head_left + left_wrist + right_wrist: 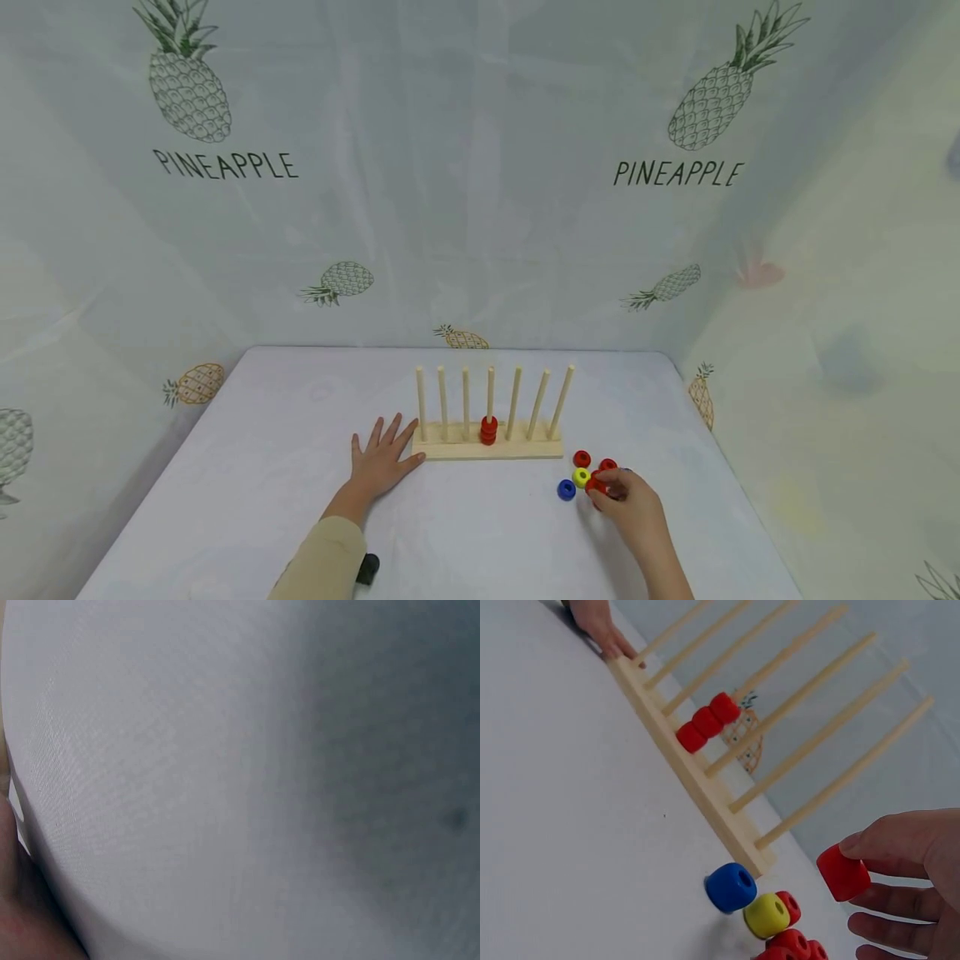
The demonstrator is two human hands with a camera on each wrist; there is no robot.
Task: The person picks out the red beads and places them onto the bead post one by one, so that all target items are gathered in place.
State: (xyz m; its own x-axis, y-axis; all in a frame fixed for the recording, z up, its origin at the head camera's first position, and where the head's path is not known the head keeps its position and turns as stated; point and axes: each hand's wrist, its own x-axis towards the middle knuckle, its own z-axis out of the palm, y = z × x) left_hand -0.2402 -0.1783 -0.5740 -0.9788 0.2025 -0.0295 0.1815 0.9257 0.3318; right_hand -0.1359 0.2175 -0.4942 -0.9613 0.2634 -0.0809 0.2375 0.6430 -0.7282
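My right hand (pixel 633 508) pinches a red bead (pixel 844 874) between thumb and fingers, held up over a loose group of beads. A wooden peg rack (pixel 487 451) with several upright pegs stands mid-table, and three red beads (pixel 708 722) are stacked on its middle peg. Fingers spread, my left hand (pixel 381 463) lies on the table at the rack's left end, its fingertips against the base. Most of the left wrist view is pale, blurred surface, with a bit of hand (pixel 30 915) at the lower left.
Beside the rack's right end lie a blue bead (pixel 730 887), a yellow bead (pixel 766 916) and several red beads (pixel 791 943); my right hand partly covers the group in the head view. A small black object (pixel 367 568) sits by the left sleeve. Pineapple-printed cloth (pixel 465 208) hangs behind the table.
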